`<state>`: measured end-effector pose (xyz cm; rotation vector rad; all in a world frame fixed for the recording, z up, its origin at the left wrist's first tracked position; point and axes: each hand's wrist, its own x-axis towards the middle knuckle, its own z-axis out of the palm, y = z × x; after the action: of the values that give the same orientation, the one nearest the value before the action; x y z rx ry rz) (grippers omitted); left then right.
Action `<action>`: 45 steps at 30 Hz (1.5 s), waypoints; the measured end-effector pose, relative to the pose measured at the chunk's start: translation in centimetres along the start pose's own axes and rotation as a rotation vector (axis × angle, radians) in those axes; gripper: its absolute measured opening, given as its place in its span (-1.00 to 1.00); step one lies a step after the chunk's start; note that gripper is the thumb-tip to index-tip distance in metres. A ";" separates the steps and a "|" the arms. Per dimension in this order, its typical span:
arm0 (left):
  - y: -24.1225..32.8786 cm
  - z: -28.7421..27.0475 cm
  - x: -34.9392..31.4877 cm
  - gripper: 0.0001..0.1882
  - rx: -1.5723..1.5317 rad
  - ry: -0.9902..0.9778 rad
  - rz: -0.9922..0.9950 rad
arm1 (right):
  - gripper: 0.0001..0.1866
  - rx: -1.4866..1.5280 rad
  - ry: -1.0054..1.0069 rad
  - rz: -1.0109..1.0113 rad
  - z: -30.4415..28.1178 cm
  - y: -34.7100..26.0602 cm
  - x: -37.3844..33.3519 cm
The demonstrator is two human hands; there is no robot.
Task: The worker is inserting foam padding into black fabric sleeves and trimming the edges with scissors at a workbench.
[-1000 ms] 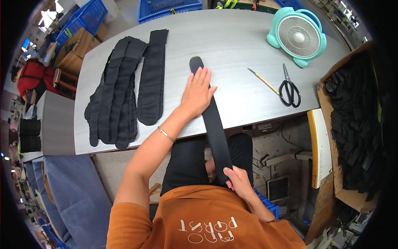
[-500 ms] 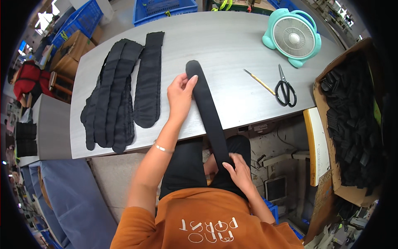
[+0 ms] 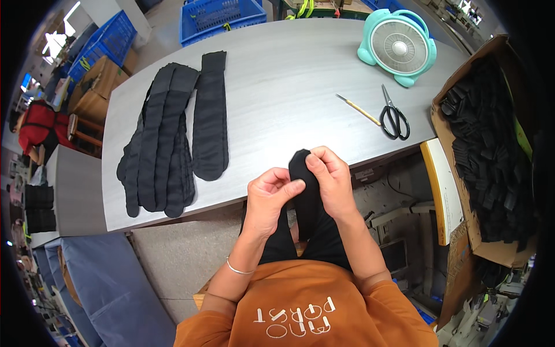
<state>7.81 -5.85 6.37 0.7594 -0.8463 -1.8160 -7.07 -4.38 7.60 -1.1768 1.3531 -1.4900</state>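
A black fabric strip [image 3: 308,199] hangs from both my hands, just off the table's front edge, its lower part dropping between my legs. My right hand [image 3: 335,180] pinches the rounded upper end between thumb and fingers. On the strip's other side, my left hand [image 3: 273,194] grips its edge, thumb pointing at the cloth. To the left on the table, a fanned pile of black fabric strips [image 3: 156,139] lies beside a single black strip [image 3: 210,121] with a rounded near end.
Black-handled scissors [image 3: 394,118] and a thin yellow-handled tool [image 3: 361,111] lie right on the grey table [image 3: 272,87]. A turquoise fan [image 3: 399,49] stands behind them. A cardboard box [image 3: 442,124] of black pieces is at the right. Blue crates [image 3: 222,20] stand beyond; a person in red [image 3: 43,127] is far left.
My right hand has come up from the strip's lower end to its rounded top. My left hand has drawn back toward me, bringing the strip off the table.
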 end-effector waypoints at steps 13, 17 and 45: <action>-1.2 -0.3 0.9 -0.48 -0.285 -0.256 -0.124 | -0.82 0.248 -0.134 0.053 -1.8 -0.2 -0.5; -1.8 0.4 1.3 -0.29 -0.198 -0.258 -0.114 | -0.69 -0.341 -0.197 -0.268 -2.0 0.0 0.6; 0.7 -0.9 -1.4 -0.78 -0.057 -0.120 0.049 | -0.65 -0.666 -0.056 -0.664 -3.1 -3.0 -2.5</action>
<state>9.40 -4.93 6.59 0.5928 -0.8790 -1.8486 -9.29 -0.77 10.30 -2.2408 1.5572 -1.4362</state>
